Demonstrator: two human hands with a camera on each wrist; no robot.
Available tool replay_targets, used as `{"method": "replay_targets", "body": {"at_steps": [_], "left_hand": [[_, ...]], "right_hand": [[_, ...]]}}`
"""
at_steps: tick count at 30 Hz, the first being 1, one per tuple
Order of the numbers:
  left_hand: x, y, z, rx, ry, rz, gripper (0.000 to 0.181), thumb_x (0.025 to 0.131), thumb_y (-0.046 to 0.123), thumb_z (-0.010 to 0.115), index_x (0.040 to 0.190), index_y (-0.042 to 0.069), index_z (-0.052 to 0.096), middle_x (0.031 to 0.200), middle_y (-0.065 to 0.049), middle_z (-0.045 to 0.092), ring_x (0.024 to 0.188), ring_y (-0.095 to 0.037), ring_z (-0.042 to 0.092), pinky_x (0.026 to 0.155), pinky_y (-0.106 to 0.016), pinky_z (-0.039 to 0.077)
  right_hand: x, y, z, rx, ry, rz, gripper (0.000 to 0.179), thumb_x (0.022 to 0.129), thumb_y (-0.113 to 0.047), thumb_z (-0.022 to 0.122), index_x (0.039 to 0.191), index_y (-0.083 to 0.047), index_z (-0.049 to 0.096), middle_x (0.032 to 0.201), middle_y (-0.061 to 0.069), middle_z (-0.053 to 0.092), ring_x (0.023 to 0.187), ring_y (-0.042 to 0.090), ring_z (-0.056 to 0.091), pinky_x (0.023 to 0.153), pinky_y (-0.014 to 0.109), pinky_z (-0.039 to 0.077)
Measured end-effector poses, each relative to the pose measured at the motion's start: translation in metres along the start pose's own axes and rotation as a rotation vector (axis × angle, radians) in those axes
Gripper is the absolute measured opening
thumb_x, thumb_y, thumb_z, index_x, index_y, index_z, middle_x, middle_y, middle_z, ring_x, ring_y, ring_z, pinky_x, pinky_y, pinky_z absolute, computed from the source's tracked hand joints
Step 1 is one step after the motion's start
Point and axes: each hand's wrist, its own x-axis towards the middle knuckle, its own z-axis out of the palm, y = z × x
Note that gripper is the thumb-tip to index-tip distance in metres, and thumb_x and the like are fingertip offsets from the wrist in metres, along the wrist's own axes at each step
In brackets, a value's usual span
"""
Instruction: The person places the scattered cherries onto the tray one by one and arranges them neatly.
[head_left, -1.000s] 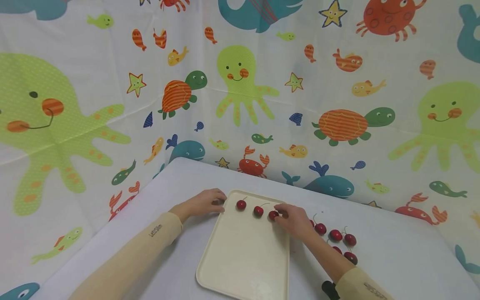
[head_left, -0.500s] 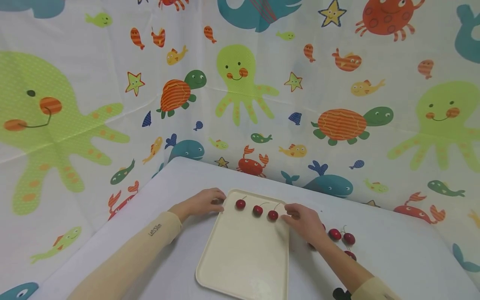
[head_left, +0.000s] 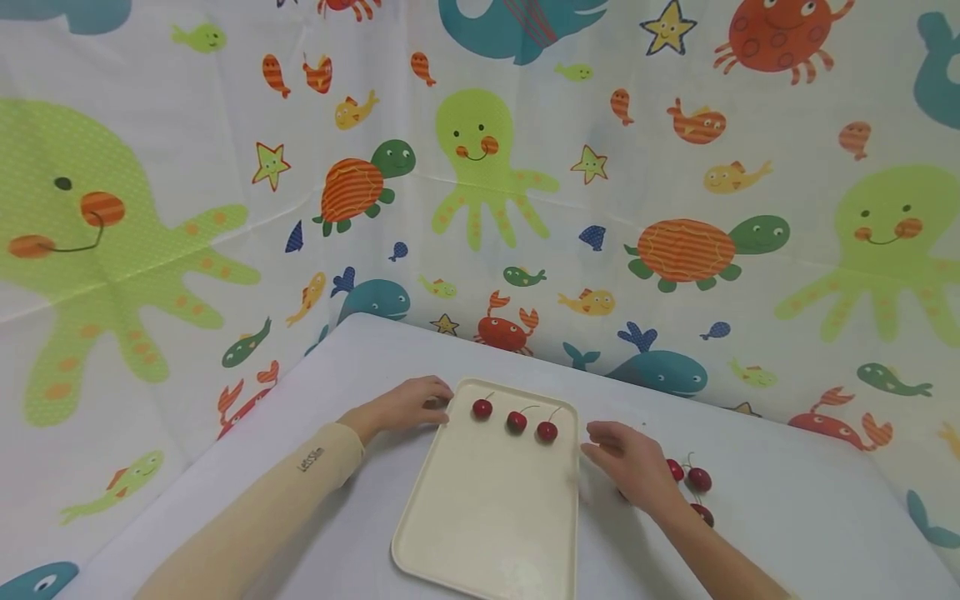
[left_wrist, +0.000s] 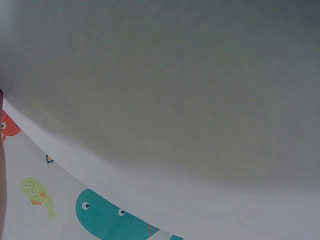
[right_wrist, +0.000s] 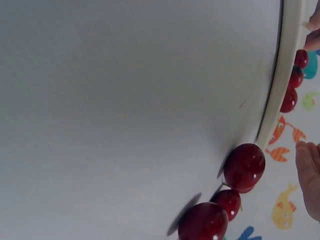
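Observation:
Three dark red cherries with stems lie in a row along the far end of a cream tray (head_left: 487, 517): a left cherry (head_left: 482, 409), a middle cherry (head_left: 517, 422) and a right cherry (head_left: 547, 432). At the tray's far left corner, my left hand (head_left: 408, 404) touches the rim with thumb and fingers apart. My right hand (head_left: 633, 467) is just off the tray's right edge, fingers loosely bent and holding nothing. Beyond it more cherries (head_left: 699, 479) lie on the table, some hidden by the hand and forearm. The right wrist view shows loose cherries (right_wrist: 245, 167) close by.
A white-covered table (head_left: 787, 500) carries the tray and the loose cherries. Behind it hangs a curtain (head_left: 525, 208) printed with sea animals. In the left wrist view, mostly a blurred pale surface (left_wrist: 160, 100) shows.
My right hand has let go of the right cherry, leaving it on the tray, and moved right past the tray's edge. My left hand has stayed at the corner.

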Motion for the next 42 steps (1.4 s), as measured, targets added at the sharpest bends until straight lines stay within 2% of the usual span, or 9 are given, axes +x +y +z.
{"method": "replay_targets", "body": {"at_steps": [12,17,22,27,35,42], "left_hand": [[0.0,-0.002,0.0,-0.004,-0.004,0.004,0.041,0.081,0.028,0.07,0.118,0.014,0.061,0.12,0.0,0.057,0.113,-0.016,0.053,0.098,-0.035,0.046],[-0.001,-0.003,0.001,-0.003,-0.002,0.007,0.041,0.081,0.028,0.07,0.118,0.013,0.061,0.12,0.0,0.058,0.112,-0.017,0.053,0.098,-0.035,0.046],[-0.001,-0.002,0.001,0.0,0.0,0.027,0.04,0.081,0.028,0.069,0.118,0.013,0.061,0.12,0.0,0.057,0.113,-0.017,0.053,0.098,-0.035,0.046],[0.0,-0.001,0.001,0.005,0.0,0.037,0.04,0.081,0.028,0.069,0.117,0.013,0.062,0.12,-0.001,0.057,0.112,-0.017,0.053,0.098,-0.036,0.046],[-0.001,0.0,0.0,0.016,-0.009,0.015,0.04,0.082,0.028,0.069,0.118,0.014,0.061,0.122,0.0,0.057,0.114,-0.017,0.053,0.099,-0.036,0.046],[-0.002,-0.001,-0.001,0.032,-0.008,-0.005,0.041,0.081,0.029,0.069,0.118,0.015,0.061,0.121,0.0,0.057,0.114,-0.017,0.053,0.099,-0.036,0.046]], "right_hand": [[-0.02,0.002,-0.003,0.028,0.001,0.035,0.036,0.082,-0.032,0.069,0.114,-0.018,0.062,0.113,0.004,0.065,0.104,0.022,0.063,0.08,0.033,0.056],[-0.025,0.004,-0.007,0.002,0.012,0.031,0.039,0.081,-0.035,0.069,0.115,-0.018,0.062,0.113,0.003,0.065,0.104,0.022,0.062,0.081,0.033,0.055],[-0.031,0.01,-0.012,-0.03,0.015,0.026,0.035,0.082,-0.03,0.069,0.113,-0.017,0.063,0.113,0.003,0.066,0.105,0.022,0.062,0.085,0.036,0.054],[-0.039,0.018,-0.016,-0.046,0.016,0.04,0.033,0.081,-0.028,0.07,0.111,-0.016,0.064,0.11,0.004,0.067,0.102,0.022,0.063,0.082,0.035,0.055],[-0.049,0.024,-0.026,-0.063,0.023,0.078,0.039,0.079,-0.034,0.071,0.113,-0.016,0.064,0.109,0.005,0.067,0.1,0.022,0.063,0.081,0.037,0.055],[-0.054,0.033,-0.036,-0.098,0.022,0.075,0.041,0.082,-0.033,0.068,0.117,-0.014,0.061,0.112,0.008,0.065,0.099,0.025,0.062,0.079,0.037,0.056]]}}
